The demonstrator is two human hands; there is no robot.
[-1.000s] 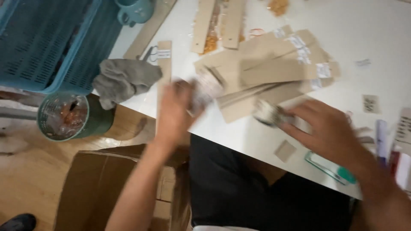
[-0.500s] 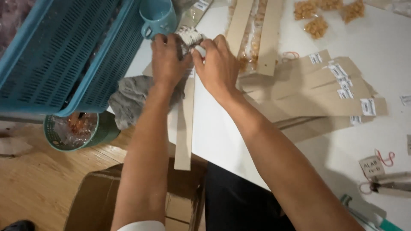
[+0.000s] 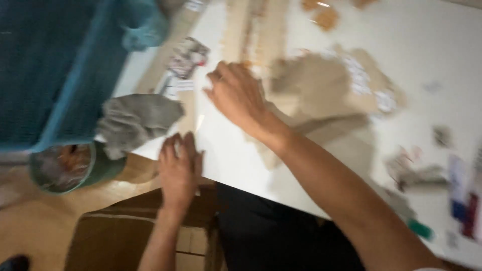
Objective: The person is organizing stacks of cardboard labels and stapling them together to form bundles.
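Note:
The picture is blurred by motion. My left hand [image 3: 178, 168] lies flat over the near edge of the white table [image 3: 236, 160], on the lower end of a long brown paper strip [image 3: 189, 108]; whether it grips the strip is unclear. My right hand [image 3: 238, 95] rests palm down on the table a little farther in, fingers spread, holding nothing. It sits between the strip and a pile of flat brown paper bags [image 3: 326, 90]. A small printed packet [image 3: 187, 55] lies just beyond my right hand.
A grey cloth [image 3: 135, 120] lies crumpled at the table's left corner beside a blue plastic basket [image 3: 45, 75] and a teal cup [image 3: 143, 27]. Below stand a green bucket [image 3: 65, 168] and a cardboard box [image 3: 125, 241]. Pens and small items [image 3: 462, 200] lie at the right.
Both hands have come back from the far end of the strip by the cup. My left hand now sits at the table's near edge, my right hand mid-table.

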